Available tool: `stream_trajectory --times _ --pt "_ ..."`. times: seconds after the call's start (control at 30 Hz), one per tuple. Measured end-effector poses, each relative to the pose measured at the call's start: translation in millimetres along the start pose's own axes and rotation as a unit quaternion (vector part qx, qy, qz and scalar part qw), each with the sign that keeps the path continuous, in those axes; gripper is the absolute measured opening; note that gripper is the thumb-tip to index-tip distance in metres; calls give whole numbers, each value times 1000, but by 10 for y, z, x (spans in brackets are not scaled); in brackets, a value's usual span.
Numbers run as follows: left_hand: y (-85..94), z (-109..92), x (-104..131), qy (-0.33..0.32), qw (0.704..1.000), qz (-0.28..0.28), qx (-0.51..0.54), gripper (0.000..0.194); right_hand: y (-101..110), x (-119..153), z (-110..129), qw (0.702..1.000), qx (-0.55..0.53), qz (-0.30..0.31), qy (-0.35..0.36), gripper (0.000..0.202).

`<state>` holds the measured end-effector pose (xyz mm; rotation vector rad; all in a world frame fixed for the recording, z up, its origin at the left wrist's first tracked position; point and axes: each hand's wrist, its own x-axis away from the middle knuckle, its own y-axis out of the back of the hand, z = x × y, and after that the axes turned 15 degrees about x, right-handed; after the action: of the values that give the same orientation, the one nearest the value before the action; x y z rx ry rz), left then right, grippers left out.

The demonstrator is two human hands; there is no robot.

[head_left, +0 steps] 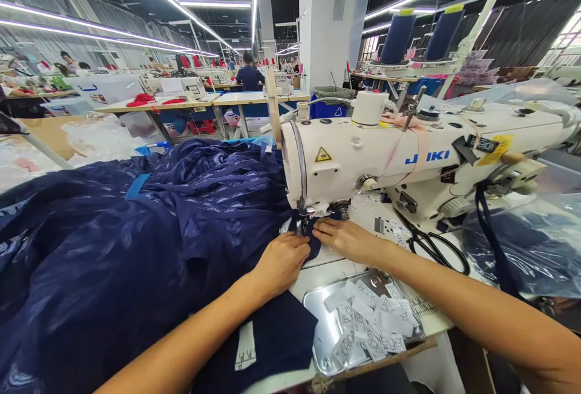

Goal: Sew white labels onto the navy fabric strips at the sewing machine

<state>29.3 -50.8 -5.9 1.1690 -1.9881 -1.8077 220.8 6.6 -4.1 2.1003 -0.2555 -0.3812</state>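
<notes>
A white sewing machine point(363, 146) stands in front of me with its presser foot point(301, 223) down by the navy fabric point(149, 249). Just left of the foot, my left hand point(282, 261) is closed, its curled fingers gripping the fabric. My right hand point(342, 239) is on the other side, fingers together and holding a small dark part of the cloth by the needle area. Its fingertips partly hide that cloth. The fabric spreads in a large heap to the left, with shiny lace-like patterning. A white label point(246, 348) lies on its near part.
A metal tray point(318, 321) of loose printed labels point(370, 321) sits at the table's front. Black scissors point(433, 246) lie right of my right hand, beside a plastic bag point(535, 242) of dark cloth. Navy thread cones point(398, 37) stand behind the machine. A person point(250, 76) sits farther back.
</notes>
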Motion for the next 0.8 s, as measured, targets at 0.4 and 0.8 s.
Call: stream_trajectory --times 0.4,0.8 --pt "-83 19 -77 9 999 -38 -23 11 -112 -23 -82 998 -49 8 -28 38" --pt "-121 43 -118 2 998 -50 -41 14 -110 -40 -111 998 -47 8 -41 36"
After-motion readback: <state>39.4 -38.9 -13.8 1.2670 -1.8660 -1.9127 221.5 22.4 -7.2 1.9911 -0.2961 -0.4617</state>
